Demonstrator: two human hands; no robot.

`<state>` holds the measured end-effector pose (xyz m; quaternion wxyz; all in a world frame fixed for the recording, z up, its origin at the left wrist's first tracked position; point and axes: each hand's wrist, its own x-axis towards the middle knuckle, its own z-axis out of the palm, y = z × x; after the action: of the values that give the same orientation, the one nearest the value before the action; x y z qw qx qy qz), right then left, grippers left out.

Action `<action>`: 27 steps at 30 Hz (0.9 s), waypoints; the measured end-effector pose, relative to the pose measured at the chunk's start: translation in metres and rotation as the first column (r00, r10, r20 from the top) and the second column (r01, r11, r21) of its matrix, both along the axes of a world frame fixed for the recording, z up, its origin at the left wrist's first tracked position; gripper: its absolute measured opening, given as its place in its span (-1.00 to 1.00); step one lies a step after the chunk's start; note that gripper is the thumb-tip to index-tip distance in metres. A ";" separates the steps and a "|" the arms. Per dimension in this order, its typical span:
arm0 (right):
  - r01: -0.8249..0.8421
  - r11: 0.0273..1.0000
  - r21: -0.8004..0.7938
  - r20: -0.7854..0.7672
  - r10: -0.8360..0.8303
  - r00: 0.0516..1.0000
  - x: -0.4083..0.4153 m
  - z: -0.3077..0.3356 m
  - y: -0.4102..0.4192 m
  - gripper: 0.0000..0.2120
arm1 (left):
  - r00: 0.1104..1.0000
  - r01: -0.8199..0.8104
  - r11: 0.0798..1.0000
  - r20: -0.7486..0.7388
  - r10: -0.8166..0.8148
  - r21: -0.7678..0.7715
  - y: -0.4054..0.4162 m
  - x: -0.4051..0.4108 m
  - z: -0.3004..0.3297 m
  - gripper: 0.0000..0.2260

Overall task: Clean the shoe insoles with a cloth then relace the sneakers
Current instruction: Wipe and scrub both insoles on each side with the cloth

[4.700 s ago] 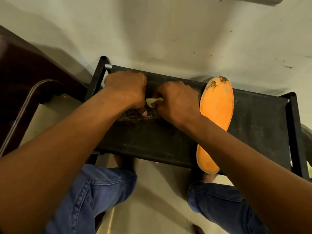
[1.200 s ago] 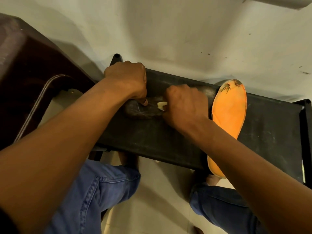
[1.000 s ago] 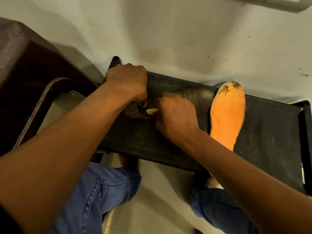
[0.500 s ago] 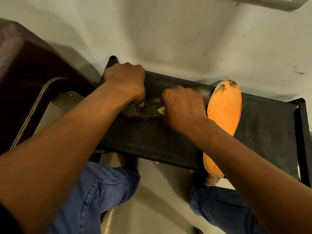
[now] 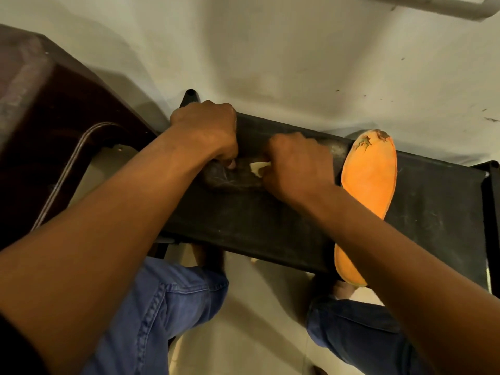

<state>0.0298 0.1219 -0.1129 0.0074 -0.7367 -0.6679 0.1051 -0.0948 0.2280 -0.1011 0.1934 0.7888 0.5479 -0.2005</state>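
Two insoles on black rack [image 5: 433, 212], frame centre: left hand [image 5: 205, 131] grips dark insole [image 5: 230, 180], right hand [image 5: 297, 169] pinches cloth [image 5: 257, 167]; orange insole [image 5: 368, 185] waits; relacing not begun, sneakers unseen.

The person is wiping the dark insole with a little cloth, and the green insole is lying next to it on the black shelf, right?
Not quite. The head view shows the second insole is orange, not green. It lies beside the dark insole on the black shelf, while the right hand holds the little cloth.
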 end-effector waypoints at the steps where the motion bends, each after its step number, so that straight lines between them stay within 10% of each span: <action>1: 0.020 1.000 -0.003 0.013 -0.020 1.000 0.006 -0.001 0.001 -0.77 | 1.000 0.003 1.000 -0.006 -0.004 -0.015 0.001 -0.002 0.001 -0.60; 11: 0.000 0.999 0.046 -0.255 0.012 0.967 -0.025 -0.021 0.013 -0.79 | 0.995 -0.097 0.995 -0.003 0.096 -0.037 0.003 0.002 -0.003 -0.63; 19: -0.011 1.000 -0.026 0.007 0.011 1.000 0.006 -0.007 0.010 -0.75 | 0.977 -0.178 0.972 0.091 0.193 -0.152 0.008 -0.003 -0.009 -0.75; 27: 0.039 0.999 0.003 -0.165 -0.038 0.986 -0.007 -0.020 0.007 -0.80 | 0.990 -0.123 0.988 0.057 0.129 -0.098 0.014 -0.001 -0.017 -0.61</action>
<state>0.0228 0.1291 -0.1330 0.0671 -0.7382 -0.6511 0.1632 -0.0958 0.2421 -0.1184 0.2600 0.7486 0.5801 -0.1885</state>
